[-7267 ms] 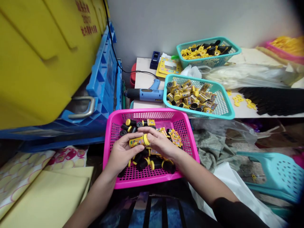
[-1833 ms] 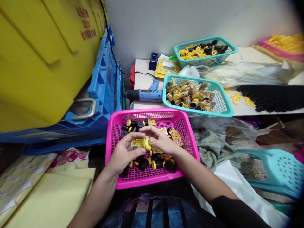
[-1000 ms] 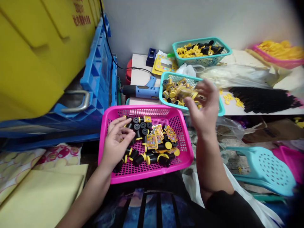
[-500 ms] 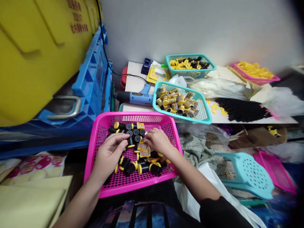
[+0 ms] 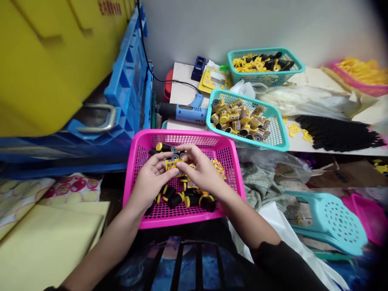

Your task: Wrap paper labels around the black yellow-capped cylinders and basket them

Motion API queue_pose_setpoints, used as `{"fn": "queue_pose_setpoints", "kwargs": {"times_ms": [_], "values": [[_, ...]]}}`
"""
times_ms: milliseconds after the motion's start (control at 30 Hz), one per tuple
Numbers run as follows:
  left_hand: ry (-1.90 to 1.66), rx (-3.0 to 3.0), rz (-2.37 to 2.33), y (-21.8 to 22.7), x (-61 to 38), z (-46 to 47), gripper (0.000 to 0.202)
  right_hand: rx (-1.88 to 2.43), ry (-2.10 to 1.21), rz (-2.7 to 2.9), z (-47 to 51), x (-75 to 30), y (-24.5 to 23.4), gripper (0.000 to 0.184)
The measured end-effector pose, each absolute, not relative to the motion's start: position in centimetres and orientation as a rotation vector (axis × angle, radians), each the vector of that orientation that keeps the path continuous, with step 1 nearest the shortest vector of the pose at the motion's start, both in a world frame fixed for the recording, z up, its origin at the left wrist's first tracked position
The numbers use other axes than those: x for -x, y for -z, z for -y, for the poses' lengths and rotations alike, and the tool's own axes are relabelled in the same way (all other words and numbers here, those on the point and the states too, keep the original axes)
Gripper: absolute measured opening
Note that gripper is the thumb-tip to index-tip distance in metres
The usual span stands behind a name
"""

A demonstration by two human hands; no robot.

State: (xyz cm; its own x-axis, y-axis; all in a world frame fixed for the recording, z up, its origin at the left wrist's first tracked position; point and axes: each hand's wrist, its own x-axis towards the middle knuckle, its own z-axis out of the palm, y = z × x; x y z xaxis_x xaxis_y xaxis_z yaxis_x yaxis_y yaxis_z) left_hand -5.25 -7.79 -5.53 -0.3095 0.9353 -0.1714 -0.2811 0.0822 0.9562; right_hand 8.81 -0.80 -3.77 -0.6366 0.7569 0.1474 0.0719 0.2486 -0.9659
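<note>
Over the pink basket (image 5: 129,190) my left hand (image 5: 151,180) and my right hand (image 5: 202,171) meet, fingertips closed on the two ends of a small yellow printed label (image 5: 173,164). Whether it is a flat piece or a sleeve, I cannot tell. Beneath them, black tubes with yellow ends (image 5: 194,199) lie jumbled in the basket, some with grey ringed ends up. More printed labels (image 5: 218,169) rest among the tubes, right of my right hand. My fingers hide part of the basket's middle.
Behind stands a teal basket (image 5: 280,133) of label-wrapped yellow tubes, beside a blue heat gun (image 5: 188,113). Farther back is another teal basket (image 5: 260,77) with yellow and black parts. A blue crate (image 5: 127,81) rises at left; a light-blue stool (image 5: 339,220) is at right.
My right hand has come up and left from the pile with a yellow label. My left hand now grips it too. The camera view has shifted.
</note>
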Motion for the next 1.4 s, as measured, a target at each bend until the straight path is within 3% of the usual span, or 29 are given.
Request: {"fn": "queue_pose_setpoints", "kwargs": {"times_ms": [133, 267, 433, 600, 867, 1100, 1233, 1400], "values": [[-1.407, -0.693, -1.269, 5.6, 5.6, 7.8, 0.053, 0.794, -1.563, 1.77, 0.5, -8.0, 4.9, 0.028], [-1.392, -0.685, -1.364, 5.6, 6.1, 7.9, 0.041, 0.89, -1.498, 1.765, 0.2, -8.1, 5.2, 0.02], [-1.547, -0.573, -1.506, 6.1, 7.4, 7.6, 0.033, 1.208, -1.068, 2.694, 1.8, -7.5, 6.0, 0.035], [-1.577, -0.578, -1.503, 6.8, 7.9, 7.3, 0.04, 1.075, -0.753, 3.157, 4.1, -5.7, 7.3, 0.049], [-1.426, -0.465, -1.473, 6.5, 8.0, 7.5, 0.042, 0.946, -1.096, 3.287, 2.5, -6.1, 5.7, 0.036], [-1.393, -0.552, -1.585, 5.6, 7.4, 7.5, 0.042, 0.572, -1.235, 3.451, 0.8, -7.3, 4.9, 0.05], [-1.425, -0.601, -1.662, 5.6, 7.3, 7.5, 0.034, 0.453, -1.375, 3.522, 0.7, -7.1, 5.6, 0.036], [-1.519, -0.569, -1.851, 6.1, 7.8, 7.5, 0.022, 0.609, -1.555, 2.989, -0.7, -8.5, 6.1, 0.034]]}}
